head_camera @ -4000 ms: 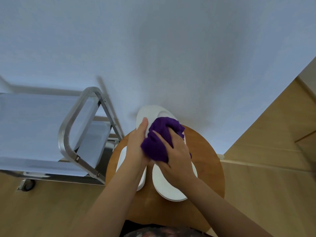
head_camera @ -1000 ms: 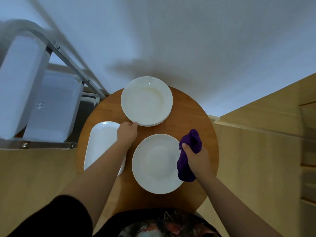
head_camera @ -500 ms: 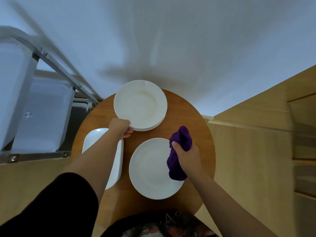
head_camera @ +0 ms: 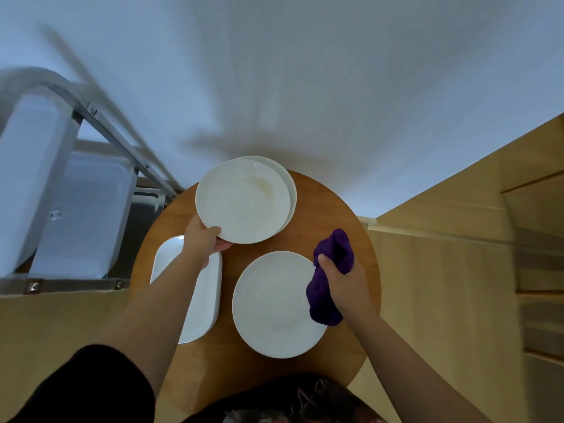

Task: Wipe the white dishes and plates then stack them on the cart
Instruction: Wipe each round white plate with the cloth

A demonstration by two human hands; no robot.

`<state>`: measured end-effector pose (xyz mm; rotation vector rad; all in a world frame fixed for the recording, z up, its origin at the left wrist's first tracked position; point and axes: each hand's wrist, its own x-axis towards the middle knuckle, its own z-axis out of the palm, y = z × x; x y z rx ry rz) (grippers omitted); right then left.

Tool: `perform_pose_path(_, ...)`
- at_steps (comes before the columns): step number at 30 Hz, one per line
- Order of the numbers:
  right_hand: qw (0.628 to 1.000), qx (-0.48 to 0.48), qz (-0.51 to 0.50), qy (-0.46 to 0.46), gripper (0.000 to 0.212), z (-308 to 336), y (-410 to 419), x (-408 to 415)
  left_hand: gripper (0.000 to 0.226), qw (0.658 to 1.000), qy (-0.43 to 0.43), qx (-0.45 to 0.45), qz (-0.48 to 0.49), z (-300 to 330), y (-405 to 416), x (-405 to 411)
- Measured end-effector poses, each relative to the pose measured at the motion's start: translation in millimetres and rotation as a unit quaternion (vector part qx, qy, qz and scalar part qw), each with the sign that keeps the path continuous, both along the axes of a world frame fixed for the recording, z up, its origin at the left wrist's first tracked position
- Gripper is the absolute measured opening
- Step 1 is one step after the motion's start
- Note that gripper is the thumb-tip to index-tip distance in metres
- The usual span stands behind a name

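On the round surface (head_camera: 320,215), the left hand (head_camera: 203,239) holds the top plate (head_camera: 241,199) to lift it, and the right hand (head_camera: 345,282) grips the purple cloth (head_camera: 323,294), ready to wipe next.

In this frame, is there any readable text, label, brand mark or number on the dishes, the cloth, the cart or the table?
None: no readable text anywhere in view.
The round white plate that the left hand grips is plain.
The purple cloth in the right hand shows no tag.
The metal cart and round wooden table show no markings.
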<state>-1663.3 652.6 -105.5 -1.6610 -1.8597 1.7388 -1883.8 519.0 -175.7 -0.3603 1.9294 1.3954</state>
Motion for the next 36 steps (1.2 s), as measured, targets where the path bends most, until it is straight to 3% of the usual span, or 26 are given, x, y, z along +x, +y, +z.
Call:
perform_pose_path(12,0.992,0.047,-0.025,0.118,0.026,53,-18,-13,0.048,0.992,0.005,0.101,-0.076,107,-49,69)
perform_pose_path(15,0.988,0.015,-0.066,0.140,0.028,62,-24,-8,0.039,0.988,0.035,0.111,-0.096,130,-61,87)
perform_pose_path(19,0.980,-0.059,-0.104,0.159,0.037,73,-24,2,0.033,0.983,0.094,0.057,-0.149,154,-73,90)
perform_pose_path(21,0.977,-0.080,-0.107,0.166,0.046,77,-19,10,0.032,0.987,0.029,0.108,-0.119,165,-78,81)
perform_pose_path(24,0.982,-0.086,-0.066,0.157,0.056,85,-19,20,0.033,0.966,-0.108,0.231,-0.037,177,-76,75)
perform_pose_path(26,0.985,-0.076,-0.033,0.152,0.060,92,-25,28,0.032,0.965,-0.116,0.236,0.015,180,-71,83)
perform_pose_path(29,0.990,0.017,0.063,0.129,0.042,111,-31,37,0.042,0.972,-0.081,0.214,0.047,182,-73,94)
perform_pose_path(32,0.960,0.219,0.124,0.122,0.009,143,-32,41,0.057,0.970,-0.091,0.224,0.039,189,-82,94)
perform_pose_path(34,0.919,0.307,0.159,0.190,0.013,166,-41,41,0.059,0.967,-0.089,0.235,0.028,195,-86,92)
perform_pose_path(36,0.863,0.362,0.284,0.210,0.035,177,-54,42,0.059,0.967,-0.088,0.240,0.022,200,-87,93)
